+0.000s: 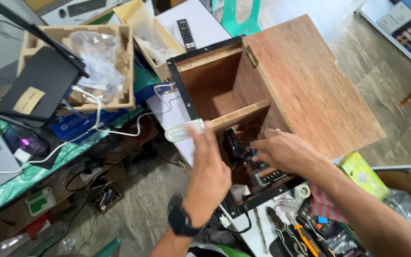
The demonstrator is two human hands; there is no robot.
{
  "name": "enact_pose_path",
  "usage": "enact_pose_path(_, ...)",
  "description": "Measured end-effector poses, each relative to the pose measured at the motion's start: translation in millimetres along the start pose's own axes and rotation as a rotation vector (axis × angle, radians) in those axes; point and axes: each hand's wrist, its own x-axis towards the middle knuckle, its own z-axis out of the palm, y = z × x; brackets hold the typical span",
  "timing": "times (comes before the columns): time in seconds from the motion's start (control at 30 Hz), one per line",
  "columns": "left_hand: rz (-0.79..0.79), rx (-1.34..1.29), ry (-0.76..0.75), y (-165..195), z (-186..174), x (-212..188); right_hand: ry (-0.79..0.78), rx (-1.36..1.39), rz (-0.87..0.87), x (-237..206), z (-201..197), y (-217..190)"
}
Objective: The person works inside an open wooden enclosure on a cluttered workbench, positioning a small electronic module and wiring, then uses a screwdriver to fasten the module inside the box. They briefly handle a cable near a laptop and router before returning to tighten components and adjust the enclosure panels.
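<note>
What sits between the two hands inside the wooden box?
In the head view, a black component with red wiring lies between the left hand and right hand, inside the wooden box.

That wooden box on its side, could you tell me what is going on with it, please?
A person is working inside an open wooden box that lies on its side on a white table. The left hand holds a white, translucent oblong light up at the opening. The right hand reaches into the lower compartment, fingers at the black parts and red wiring there. Pliers and a screwdriver lie on the table below the box.
</note>
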Motion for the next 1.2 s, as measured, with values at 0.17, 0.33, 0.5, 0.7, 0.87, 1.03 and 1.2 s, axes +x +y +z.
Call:
enact_pose_path(0.17, 0.103, -0.041, -0.046, -14.9, -2.5, 13.9, -0.031, 0.144, 0.115, -1.8, 7.6, -0.2)
enact_pose_path(0.33, 0.185, -0.104, -0.09, -25.3, -14.3, 31.4, 0.101, 0.189, 0.182, -3.8, 12.4, -10.4)
enact_pose_path(0.5, 0.215, -0.185, -0.146, -42.9, -24.0, 55.0, 0.214, 0.294, 0.142, 4.2, 5.8, -16.0)
enact_pose_path(0.7, 0.298, -0.207, -0.229, -57.9, -36.2, 84.3, 0.382, 0.193, -0.099, 15.5, -17.9, -3.1)
enact_pose_path(0.87, 0.292, -0.266, -0.349, -63.7, -35.1, 108.6, 0.266, 0.208, -0.073, 27.5, -26.6, 9.7)
enact_pose_path(1.03, 0.45, -0.265, -0.403, -68.3, -18.7, 143.3, 0.384, 0.249, -0.135, 31.3, -18.6, 19.5)
enact_pose_path(1.2, 0.522, -0.271, -0.532, -72.9, -2.1, 177.4, 0.397, 0.375, -0.05, 26.9, -17.4, 27.6)
